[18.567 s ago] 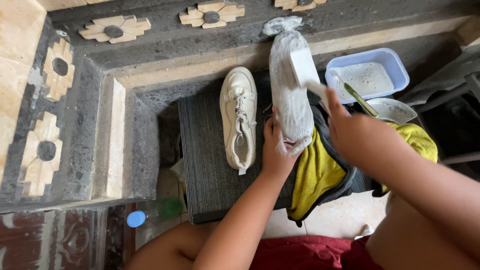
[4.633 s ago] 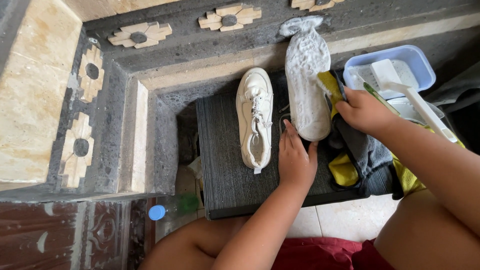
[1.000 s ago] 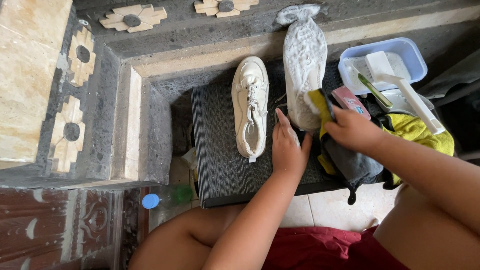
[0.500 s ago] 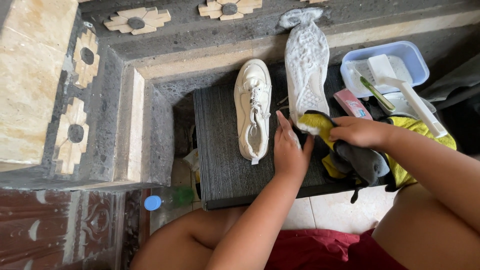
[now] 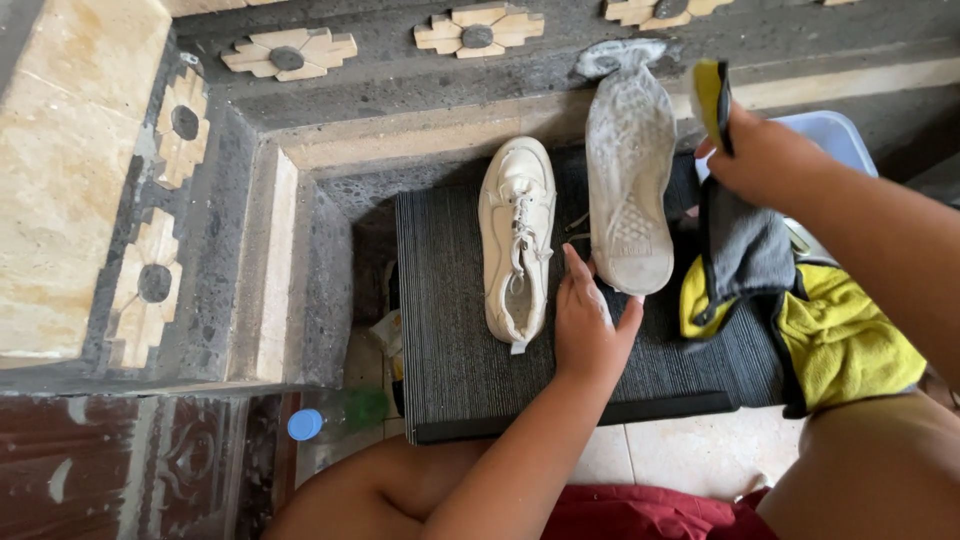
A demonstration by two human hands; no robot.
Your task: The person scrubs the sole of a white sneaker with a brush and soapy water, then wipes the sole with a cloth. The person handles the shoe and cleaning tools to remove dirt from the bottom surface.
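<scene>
The left hand (image 5: 590, 325) is laid flat on the mat (image 5: 450, 350), fingers spread loosely, its fingertips touching the heel end of the upturned shoe (image 5: 628, 180). That shoe is propped sole-up, just ahead of the left hand, its toe leaned against the stone step (image 5: 400, 140). A second shoe (image 5: 515, 240) is set upright on the mat just to the left of that hand, laces visible. The right hand (image 5: 765, 160) is raised beside the upturned shoe, closed around a grey and yellow cloth (image 5: 745, 250) that hangs down from it to the mat. A blue tub (image 5: 840, 135) is partly hidden behind the right hand. A bottle (image 5: 335, 415) with a blue cap is seen near the left arm, below the mat's left corner.
</scene>
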